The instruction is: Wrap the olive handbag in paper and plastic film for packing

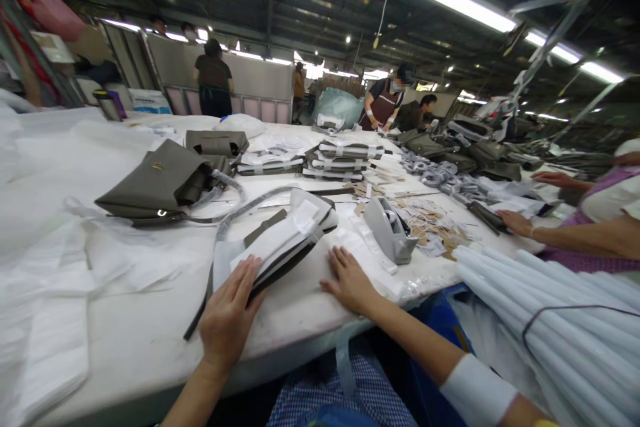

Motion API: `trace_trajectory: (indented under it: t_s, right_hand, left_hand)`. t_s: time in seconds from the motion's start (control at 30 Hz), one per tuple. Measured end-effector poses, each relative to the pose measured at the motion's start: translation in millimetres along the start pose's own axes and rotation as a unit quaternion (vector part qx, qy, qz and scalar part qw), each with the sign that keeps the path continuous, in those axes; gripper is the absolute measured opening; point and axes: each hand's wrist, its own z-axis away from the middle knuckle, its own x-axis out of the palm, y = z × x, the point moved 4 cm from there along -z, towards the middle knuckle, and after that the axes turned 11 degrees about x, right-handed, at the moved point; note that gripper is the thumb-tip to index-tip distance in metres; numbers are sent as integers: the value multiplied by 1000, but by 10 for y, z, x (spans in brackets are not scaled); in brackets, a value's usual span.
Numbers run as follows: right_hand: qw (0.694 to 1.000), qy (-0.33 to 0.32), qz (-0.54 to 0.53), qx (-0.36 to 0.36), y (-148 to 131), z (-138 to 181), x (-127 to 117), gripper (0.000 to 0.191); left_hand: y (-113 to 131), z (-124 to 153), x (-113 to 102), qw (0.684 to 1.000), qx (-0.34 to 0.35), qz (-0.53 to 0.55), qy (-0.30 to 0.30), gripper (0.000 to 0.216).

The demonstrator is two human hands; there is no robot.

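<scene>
My left hand lies flat, fingers stretched out, on the near end of a stack of grey leather pieces wrapped in white paper. My right hand rests open on the white table just right of that stack, fingers spread on a clear plastic sheet. A grey tape dispenser stands a little beyond my right hand. A grey handbag with a plastic-wrapped strap lies further back to the left.
Rolled white paper tubes lie at the right. Stacks of wrapped grey pieces and paper scraps cover the middle. A co-worker's hands work at the right; other people stand at the far end.
</scene>
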Motion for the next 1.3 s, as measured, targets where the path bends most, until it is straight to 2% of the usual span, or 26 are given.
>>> trace_trajectory:
  t_s: [0.07,0.13,0.23,0.3,0.4,0.47,0.53,0.63,0.7,0.77,0.87,0.93,1.0,1.07,1.13,1.2,1.3]
  right_hand:
    - [999,-20,-13,-32,-154,-145,210,75]
    - [994,-16,-38,-101,-405,-289,361,70]
    - [974,-29,-72,-212,-819,-526,529,52]
    - [965,-50,-85,-244,-1011,-680,600,40]
    - [965,-52,-100,-236,-1080,-769,575,29]
    - [970,-32,-111,-216,-998,-674,480,30]
    - [973,-23,-120,-198,-885,-488,390,39]
    - [978,-44,-106,-176,-849,-250,382,64]
    - [982,-44,-98,-153,-971,-236,451,72]
    - [985,-18,-107,-136,-1171,-325,533,67]
    - [978,23,-132,-161,-1457,-421,588,56]
    - [967,35,-156,-197,-1528,-323,518,47]
    - [950,27,-191,-247,-1483,-87,349,32]
    - [917,4,-225,-330,-1372,209,96,22]
    - [884,11,-243,-398,-1231,420,-209,17]
    - [880,36,-266,-391,-1094,401,-482,13]
    - [918,55,-298,-255,-958,-62,-660,15]
  left_hand:
    - [-4,1,-2,1000,-2,-4,3,64]
    - [1,-3,-10,1000,-4,-10,9,64]
    - [9,-12,-16,1000,-15,-17,14,65]
    - [7,-17,-20,1000,-20,-18,15,65]
    - [-29,-19,-40,999,-26,-14,14,64]
    - [-78,-19,-60,999,-37,-9,7,65]
    - [-130,-33,-80,999,-52,-3,-2,66]
    - [-175,-109,-106,997,-76,-4,-8,67]
    - [-173,-200,-117,996,-90,-14,-9,67]
    - [-147,-308,-127,995,-91,-24,-13,67]
    - [-71,-437,-162,998,-46,-23,-21,65]
    - [-7,-453,-199,1000,1,-18,-24,62]
    - [65,-397,-221,999,44,-12,-30,60]
    - [153,-287,-209,996,80,-4,-40,56]
    - [262,-158,-167,992,117,-1,-49,48]
    - [376,-49,-123,987,153,-3,-45,41]
    - [482,29,-93,985,169,-13,-40,40]
